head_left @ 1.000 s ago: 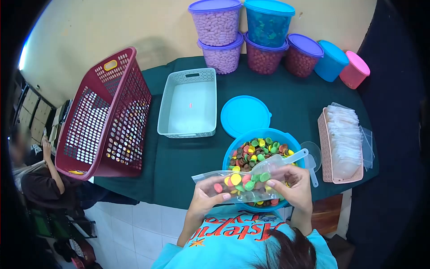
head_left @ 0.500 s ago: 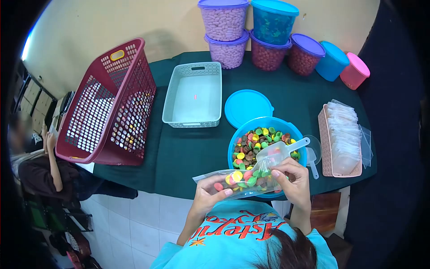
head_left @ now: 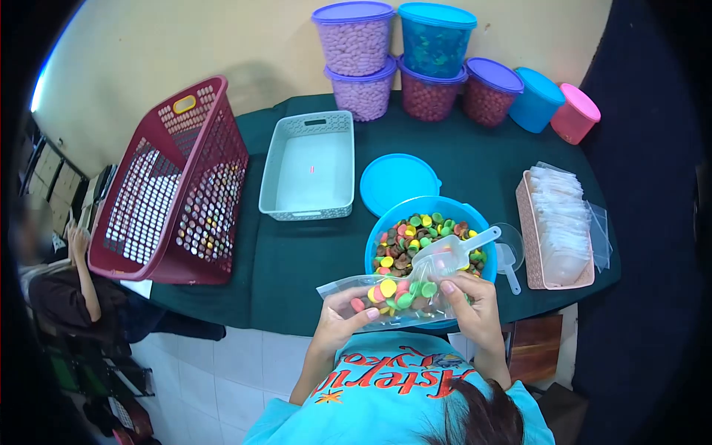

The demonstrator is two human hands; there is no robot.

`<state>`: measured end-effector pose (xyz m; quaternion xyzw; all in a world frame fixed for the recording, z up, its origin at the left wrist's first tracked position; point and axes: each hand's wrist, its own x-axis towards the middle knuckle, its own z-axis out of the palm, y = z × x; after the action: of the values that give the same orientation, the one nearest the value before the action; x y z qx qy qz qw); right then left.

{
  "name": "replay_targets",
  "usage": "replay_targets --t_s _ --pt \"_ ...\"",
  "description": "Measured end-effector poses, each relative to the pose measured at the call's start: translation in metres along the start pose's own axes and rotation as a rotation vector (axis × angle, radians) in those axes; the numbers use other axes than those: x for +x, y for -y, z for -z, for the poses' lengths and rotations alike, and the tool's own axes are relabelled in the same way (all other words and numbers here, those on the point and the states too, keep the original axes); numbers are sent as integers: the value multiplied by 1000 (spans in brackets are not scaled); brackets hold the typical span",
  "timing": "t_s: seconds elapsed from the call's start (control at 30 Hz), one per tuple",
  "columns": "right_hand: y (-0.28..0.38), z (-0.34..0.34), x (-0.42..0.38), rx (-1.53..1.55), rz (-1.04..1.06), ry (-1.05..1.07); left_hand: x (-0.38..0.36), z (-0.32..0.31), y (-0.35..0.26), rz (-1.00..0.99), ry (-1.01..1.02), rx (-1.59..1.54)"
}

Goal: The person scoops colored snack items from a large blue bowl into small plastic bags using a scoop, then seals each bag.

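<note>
A clear plastic bag (head_left: pixel 397 300) partly filled with red, yellow, green and brown candy discs lies sideways between my hands. My left hand (head_left: pixel 340 320) grips its lower end, thumb on top. My right hand (head_left: pixel 472 300) pinches the other end near the opening. Just beyond, a blue tub (head_left: pixel 374 248) holds many of the same discs (head_left: pixel 400 241). A clear scoop (head_left: pixel 454 251) rests over the tub's pieces, its handle pointing up to the right. Behind the tub lies a round blue lid (head_left: pixel 400 184).
Left of the tub are a grey-green tray (head_left: pixel 308 170) and a tall maroon basket (head_left: pixel 170 185). A pink basket of clear bags (head_left: pixel 528 237) and a second scoop (head_left: pixel 508 267) stand right. Lidded tubs (head_left: pixel 430 89) line the wall. Another person (head_left: pixel 74 289) sits at far left.
The view has shifted slightly, so the table objects appear further left and mostly a little lower. Both hands keep their hold on the bag.
</note>
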<state>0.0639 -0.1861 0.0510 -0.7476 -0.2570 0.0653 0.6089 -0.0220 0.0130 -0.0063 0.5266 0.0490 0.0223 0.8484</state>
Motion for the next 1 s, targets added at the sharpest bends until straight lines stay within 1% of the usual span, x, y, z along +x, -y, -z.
replay_targets --t_s 0.13,0.2,0.27,0.33,0.4,0.43,0.47,0.53,0.6,0.67,0.7,0.77,0.8,0.9,0.97,1.0 --pt "-5 8 3 38 -61 -49 10 -4 -3 40 29 -57" --pt "-14 13 2 183 -150 -18 15 0 -3 25 60 -47" --pt "-10 18 3 191 -132 -5 18 3 -4 10 85 -40" --pt "-5 21 4 200 -118 14 20 4 -7 5 64 19" --pt "-2 25 3 11 -55 135 20 2 -11 11 44 -40" --pt "-7 24 1 -11 -45 145 21 2 -12 9 21 -101" --pt "-9 23 -2 -12 -49 139 21 6 -8 15 25 -101" --pt "-11 21 -3 -3 -78 86 24 13 0 -37 -2 -46" --pt "-6 19 -1 10 -106 54 26 12 -2 -28 11 -66" --pt "-5 16 0 129 -215 2 30 13 -4 -48 53 -17" --pt "-7 14 2 129 -221 -6 32 15 -4 -57 64 -23" --pt "-10 11 8 -11 -132 -60 38 16 -7 -65 69 -11" --pt "-8 9 12 -12 -134 -67 40 17 -9 -80 71 -1" --pt "-3 9 22 -58 -92 -70 49 19 -12 -84 93 -3" --pt "-4 9 28 -169 -34 -41 51 15 -11 -82 91 -22" --pt "-7 7 30 -168 -28 -21 51 12 -12 -84 84 -31"
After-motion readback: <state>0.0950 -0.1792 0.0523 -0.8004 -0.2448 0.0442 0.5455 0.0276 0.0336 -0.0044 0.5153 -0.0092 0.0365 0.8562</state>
